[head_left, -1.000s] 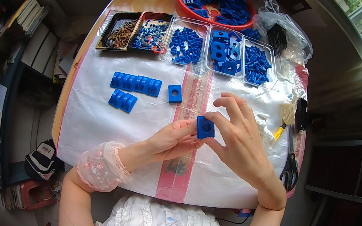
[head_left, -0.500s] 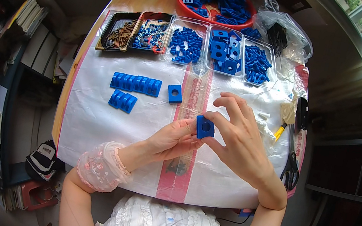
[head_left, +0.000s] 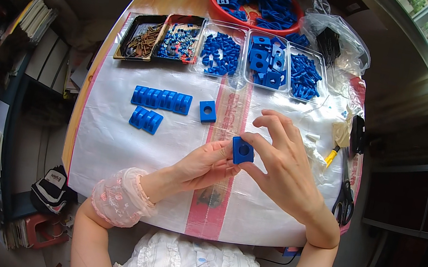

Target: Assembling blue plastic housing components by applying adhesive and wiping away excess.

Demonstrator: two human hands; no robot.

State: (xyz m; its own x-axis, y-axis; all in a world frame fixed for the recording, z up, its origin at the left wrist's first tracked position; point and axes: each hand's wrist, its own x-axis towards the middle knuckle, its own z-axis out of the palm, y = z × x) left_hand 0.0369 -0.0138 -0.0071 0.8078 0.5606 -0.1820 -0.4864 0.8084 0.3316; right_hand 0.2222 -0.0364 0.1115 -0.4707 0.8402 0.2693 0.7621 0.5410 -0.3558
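Both my hands hold a blue plastic block with a round hole (head_left: 235, 157) above the covered table. My left hand (head_left: 208, 162) pinches its left edge between thumb and fingers. On the other side, my right hand (head_left: 285, 160) grips the block by its upper and lower corners with fingertip and thumb, the remaining fingers curled above. A second holed block (head_left: 207, 111) lies on the cover just beyond my hands. Left of it sits a row of blue pieces with curved ridges (head_left: 161, 99), and nearer me is a shorter group of the same ridged pieces (head_left: 146, 120).
Along the back stand trays of screws (head_left: 143, 41), small nuts (head_left: 181, 36), and blue parts (head_left: 220, 54). Behind them is a red basin (head_left: 214, 3) heaped with blue parts. Black scissors (head_left: 345, 205) and a yellow-handled tool (head_left: 331, 156) lie at the right edge, beside a clear plastic bag (head_left: 352, 46).
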